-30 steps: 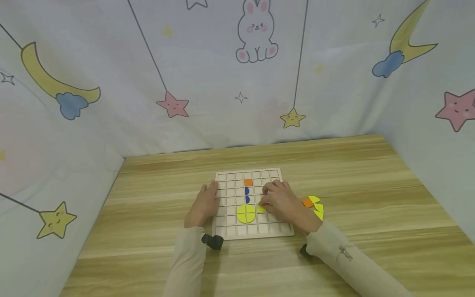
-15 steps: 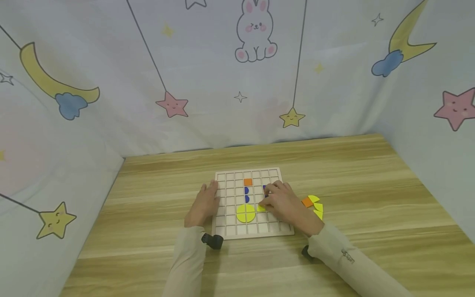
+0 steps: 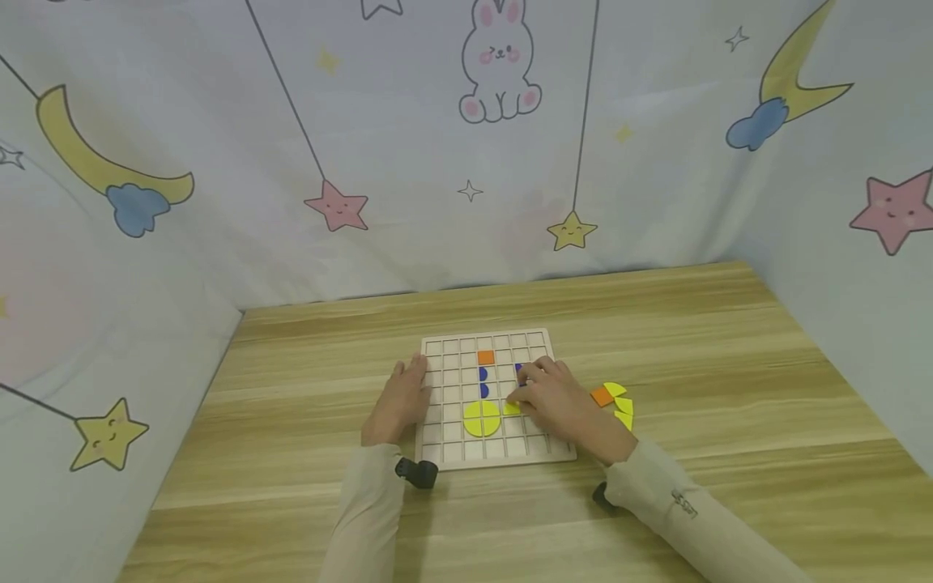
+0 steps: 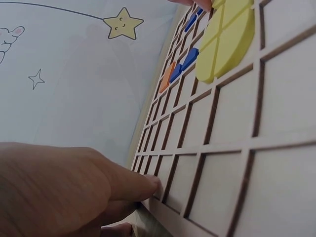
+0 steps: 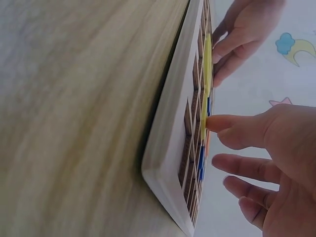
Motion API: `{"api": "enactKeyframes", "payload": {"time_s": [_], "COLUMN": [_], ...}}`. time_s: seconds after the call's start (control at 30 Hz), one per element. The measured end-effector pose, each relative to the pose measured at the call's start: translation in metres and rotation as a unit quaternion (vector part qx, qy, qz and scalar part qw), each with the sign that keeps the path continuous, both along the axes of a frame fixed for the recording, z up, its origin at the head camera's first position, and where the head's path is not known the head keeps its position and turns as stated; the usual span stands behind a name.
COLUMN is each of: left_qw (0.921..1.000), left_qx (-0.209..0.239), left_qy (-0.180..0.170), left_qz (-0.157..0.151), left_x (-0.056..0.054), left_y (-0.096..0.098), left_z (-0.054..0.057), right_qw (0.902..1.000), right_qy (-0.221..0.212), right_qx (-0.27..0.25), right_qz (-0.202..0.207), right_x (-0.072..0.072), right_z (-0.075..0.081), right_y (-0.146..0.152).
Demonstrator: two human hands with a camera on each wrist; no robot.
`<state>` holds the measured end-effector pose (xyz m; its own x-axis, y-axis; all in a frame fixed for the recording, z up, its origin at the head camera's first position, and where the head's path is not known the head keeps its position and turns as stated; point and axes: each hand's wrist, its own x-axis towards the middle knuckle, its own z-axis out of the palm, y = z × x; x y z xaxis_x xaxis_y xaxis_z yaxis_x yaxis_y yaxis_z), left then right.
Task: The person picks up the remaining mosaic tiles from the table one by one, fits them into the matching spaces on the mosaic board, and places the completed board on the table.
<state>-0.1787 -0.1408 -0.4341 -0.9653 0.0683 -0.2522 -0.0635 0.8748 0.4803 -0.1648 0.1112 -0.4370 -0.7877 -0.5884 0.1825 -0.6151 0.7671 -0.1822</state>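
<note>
Board [image 3: 453, 394] from above, plus two wrist close-ups

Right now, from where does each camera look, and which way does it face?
Head: on the head, facing forward and down at the wooden grid board; left hand, right hand, sleeves show.
Left wrist: on that wrist, facing across the board toward the printed wall; left hand near, right fingertips at top.
Right wrist: on that wrist, facing low across the board; right hand near, left hand beyond.
Head and left wrist share the yellow circle.
</note>
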Motion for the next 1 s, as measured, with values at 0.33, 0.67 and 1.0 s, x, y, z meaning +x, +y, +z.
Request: {"api": "enactKeyframes", "payload": {"time_s": [0.33,0.67,1.0], "left_qw": [1.0000,1.0000,1.0000], "left_qx": [0.002,0.004,0.006], "left_qy": [0.000,0.000,0.002], "left_qz": [-0.001,-0.003,0.005], "left_x": [0.000,0.001,-0.001], "left_y": [0.000,0.000,0.000], "left_z": [-0.001,-0.002,-0.001], "right_qw": [0.9999,0.9991,0.9974], "right_qy": [-0.008,-0.012,-0.016], "right_qx": [0.006,-0.039,-0.064], "right_qz": [-0.005,0.008,-0.027], "right_x": [0.003,0.007,0.005], "right_z": [0.002,0.005,0.007], "right_y": [0.001,0.008,0.030]}}
